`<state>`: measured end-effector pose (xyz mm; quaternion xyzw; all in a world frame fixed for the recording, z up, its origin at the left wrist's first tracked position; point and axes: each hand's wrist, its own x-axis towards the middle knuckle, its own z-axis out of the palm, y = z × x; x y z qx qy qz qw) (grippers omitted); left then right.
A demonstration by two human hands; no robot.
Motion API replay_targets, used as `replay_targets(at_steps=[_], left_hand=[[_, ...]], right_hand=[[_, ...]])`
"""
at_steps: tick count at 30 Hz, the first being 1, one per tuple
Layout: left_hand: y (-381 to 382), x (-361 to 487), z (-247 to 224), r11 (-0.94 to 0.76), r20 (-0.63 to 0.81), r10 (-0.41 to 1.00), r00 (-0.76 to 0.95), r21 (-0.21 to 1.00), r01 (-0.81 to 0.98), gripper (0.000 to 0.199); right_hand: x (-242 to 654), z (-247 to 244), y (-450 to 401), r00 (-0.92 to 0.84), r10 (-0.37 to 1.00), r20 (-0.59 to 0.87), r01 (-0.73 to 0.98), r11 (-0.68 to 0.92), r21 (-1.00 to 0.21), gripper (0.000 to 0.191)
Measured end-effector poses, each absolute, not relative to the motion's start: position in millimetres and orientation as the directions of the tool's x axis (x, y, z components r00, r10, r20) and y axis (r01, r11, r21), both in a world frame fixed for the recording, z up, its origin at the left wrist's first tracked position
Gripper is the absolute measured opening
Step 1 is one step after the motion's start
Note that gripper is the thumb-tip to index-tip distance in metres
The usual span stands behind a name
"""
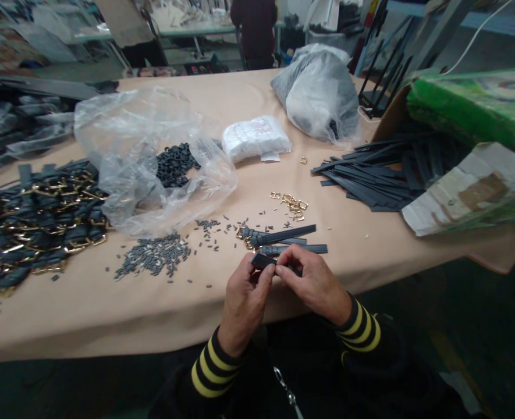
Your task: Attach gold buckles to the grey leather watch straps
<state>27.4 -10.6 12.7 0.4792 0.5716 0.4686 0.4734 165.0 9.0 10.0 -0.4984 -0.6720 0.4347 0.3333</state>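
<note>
Both hands meet over the table's front edge on one dark strap [263, 261]. My left hand [245, 297] pinches its left end between thumb and fingers. My right hand [312, 282] grips it farther right, covering much of that part. Just beyond my fingers lie several dark straps with gold buckles [279, 237], their buckles toward the left. Farther off is a small group of loose gold buckles [292, 202]. To the left, small dark pieces [155, 255] are heaped and scattered on the cloth.
Buckled straps [43, 221] pile up at left. A clear plastic bag [130, 151] holds black loops [176, 164]. Behind are a white packet [256, 138] and a stuffed bag [320, 93]. Plain strips [375, 174] spill from a green box [471, 105] at right. Two people stand beyond the table.
</note>
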Motion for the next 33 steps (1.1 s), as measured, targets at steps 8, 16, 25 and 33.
replay_targets(at_steps=[8, 16, 25, 33], left_hand=[[-15.2, 33.1, -1.4, 0.047, -0.012, 0.982, -0.189, 0.982, 0.182, 0.008], [-20.1, 35.1, -8.1, -0.219, 0.322, 0.936, -0.14, 0.849, 0.481, 0.006], [-16.2, 9.7, 3.7, 0.151, -0.137, 0.982, 0.131, 0.982, -0.109, 0.016], [-9.0, -1.2, 1.5, 0.498, -0.367, 0.845, 0.39, 0.806, -0.321, 0.02]], right_hand=[[159.8, 5.6, 9.1, -0.277, 0.961, -0.014, 0.301, 0.073, -0.951, 0.007], [152.8, 0.9, 7.2, -0.211, 0.977, 0.024, 0.455, 0.12, -0.882, 0.012], [165.9, 2.9, 15.8, -0.392, 0.92, 0.006, 0.262, 0.118, -0.958, 0.012], [169.1, 16.5, 15.9, -0.569, 0.822, -0.016, 0.349, 0.223, -0.91, 0.011]])
